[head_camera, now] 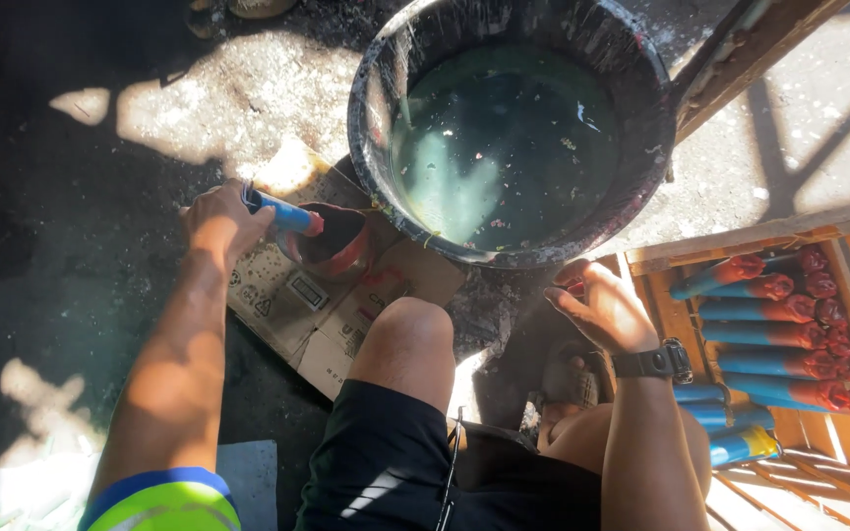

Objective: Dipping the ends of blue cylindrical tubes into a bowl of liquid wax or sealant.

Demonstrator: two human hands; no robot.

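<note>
Left hand (216, 222) was closed around a blue tube (282, 213), fingers wrapped on its near end. The tube's far end was red and sat inside a small dark bowl (338, 246) with red paint on its rim. The bowl stood on a flattened piece of cardboard (292, 310) on the ground, just left of the person's left knee (407, 339).

Right hand (604, 307) was half open, fingers curled loosely, with something small and red (575, 287) at the fingertips; too small to tell what it was or whether it was gripped. Black watch (653, 362) on that wrist. The two hands were well apart, one on each side of the knee.

Between and beyond the hands stood a big black bucket (641, 108) holding dark greenish liquid with small bits floating on top. Its lower rim sat just above the right hand and overlapped the edge of the cardboard.

To the right, a wooden crate (774, 236) held a row of blue tubes with red tips (769, 334), lying side by side, red ends pointing right. More blue tubes lay near the right forearm, one with a yellowish end (745, 444).

Person wore black shorts (386, 462) and a sleeve in blue and bright green (164, 501). Ground was dark and dirty, with patches of hard sunlight. A wooden beam (759, 49) ran at top right.
</note>
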